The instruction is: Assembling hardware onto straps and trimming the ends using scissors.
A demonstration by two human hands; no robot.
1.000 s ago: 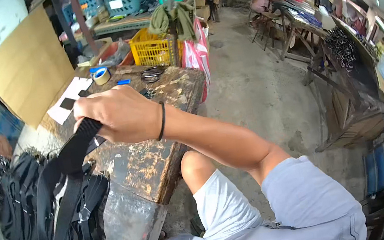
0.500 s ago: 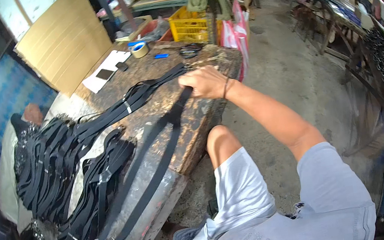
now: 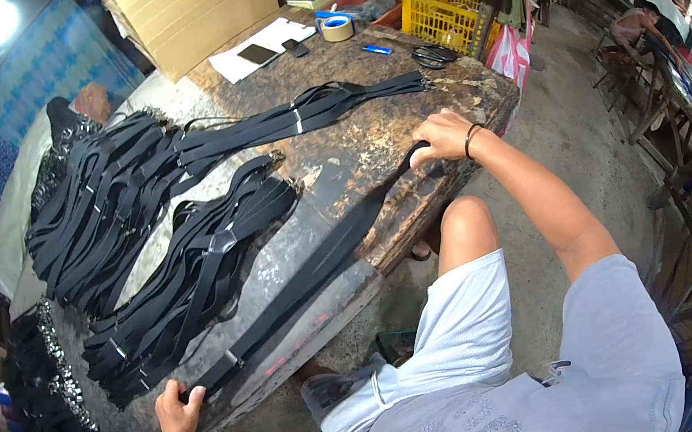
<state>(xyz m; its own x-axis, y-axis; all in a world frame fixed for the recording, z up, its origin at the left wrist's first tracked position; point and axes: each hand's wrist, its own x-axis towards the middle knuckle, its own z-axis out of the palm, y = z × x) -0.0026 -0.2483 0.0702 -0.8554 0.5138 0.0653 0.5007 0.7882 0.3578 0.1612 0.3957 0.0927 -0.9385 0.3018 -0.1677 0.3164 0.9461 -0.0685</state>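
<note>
A long black strap (image 3: 311, 279) lies stretched along the near edge of the worn wooden table (image 3: 370, 136). My right hand (image 3: 440, 137) grips its far end near the table's right corner. At the lower left, my left hand (image 3: 177, 413) pinches the other end, close to a metal slider on the strap. Two heaps of similar black straps (image 3: 166, 270) lie side by side on the table just beyond the stretched one, and another bundle of straps (image 3: 304, 113) runs toward the far right.
A cardboard sheet (image 3: 186, 12), papers, a phone (image 3: 257, 53), a tape roll (image 3: 337, 27), a blue pen and scissors (image 3: 429, 55) lie at the table's far end. A yellow crate (image 3: 439, 14) stands beyond. A person sits at a bench (image 3: 635, 25) on the right.
My right hand has drawn the strap down from the table's far side to its near right corner. The strap now lies straight along the near edge, and the view has tilted downward.
</note>
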